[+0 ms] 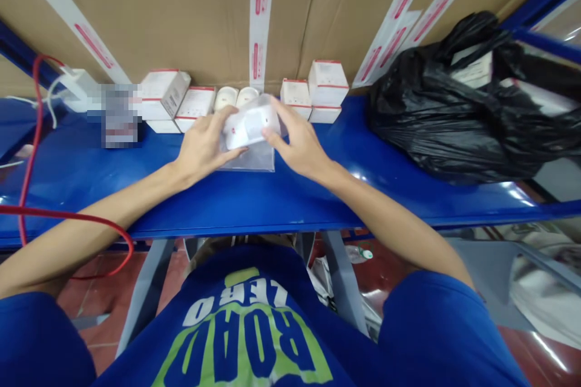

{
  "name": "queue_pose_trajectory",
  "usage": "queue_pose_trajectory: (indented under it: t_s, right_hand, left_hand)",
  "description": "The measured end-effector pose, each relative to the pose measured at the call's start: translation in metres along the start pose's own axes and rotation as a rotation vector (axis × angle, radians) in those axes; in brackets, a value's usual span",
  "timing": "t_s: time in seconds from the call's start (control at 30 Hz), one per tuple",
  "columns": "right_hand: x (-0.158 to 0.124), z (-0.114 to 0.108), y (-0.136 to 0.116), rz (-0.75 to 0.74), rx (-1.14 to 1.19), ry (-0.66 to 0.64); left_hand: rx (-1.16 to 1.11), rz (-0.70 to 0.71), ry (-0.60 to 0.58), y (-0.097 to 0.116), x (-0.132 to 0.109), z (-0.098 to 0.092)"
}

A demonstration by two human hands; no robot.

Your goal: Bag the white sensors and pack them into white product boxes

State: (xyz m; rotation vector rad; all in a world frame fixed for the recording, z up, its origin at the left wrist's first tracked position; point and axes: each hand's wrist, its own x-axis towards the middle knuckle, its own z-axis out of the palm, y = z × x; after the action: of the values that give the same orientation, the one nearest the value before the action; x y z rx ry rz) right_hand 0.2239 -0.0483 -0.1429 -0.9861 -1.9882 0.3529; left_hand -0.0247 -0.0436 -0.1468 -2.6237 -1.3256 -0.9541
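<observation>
A white plastic device (249,127) is held up between both hands above the blue table, tilted. My left hand (203,144) grips its left end, with the thumb along the lower edge. At its right end, my right hand (297,140) pinches it between thumb and fingers. Clear, shiny material shows around the device; its exact form is hard to tell. Beneath lies a flat translucent sheet or bag (254,158). Two round white items (226,98) stand just behind the device, against the cardboard.
White boxes with red edges (160,94) stand behind my left hand, and more boxes (327,83) behind my right. A black plastic bag (445,115) fills the right side. A red cable (34,127) crosses the left of the blue table (254,208).
</observation>
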Motion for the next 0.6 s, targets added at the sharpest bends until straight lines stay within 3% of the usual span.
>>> queue_pose_trajectory:
  t_s: [0.13,0.27,0.4,0.5,0.6]
  right_hand:
    - [0.002,0.007,-0.004,0.085,0.189,0.017]
    - [0.007,0.002,-0.005,0.147,0.363,0.116]
    - [0.011,-0.003,-0.002,0.159,0.354,0.175]
    - [0.01,-0.003,-0.003,0.174,0.35,0.185]
    - [0.01,-0.002,-0.003,0.182,0.36,0.194]
  left_hand:
    - [0.026,0.083,0.022,0.007,-0.001,-0.002]
    - [0.027,0.081,-0.007,-0.001,0.015,-0.035]
    - [0.128,-0.253,0.195,-0.043,0.032,-0.077]
    - [0.128,-0.492,0.046,-0.078,0.036,-0.087]
    - [0.106,-0.535,-0.008,-0.093,0.034,-0.086]
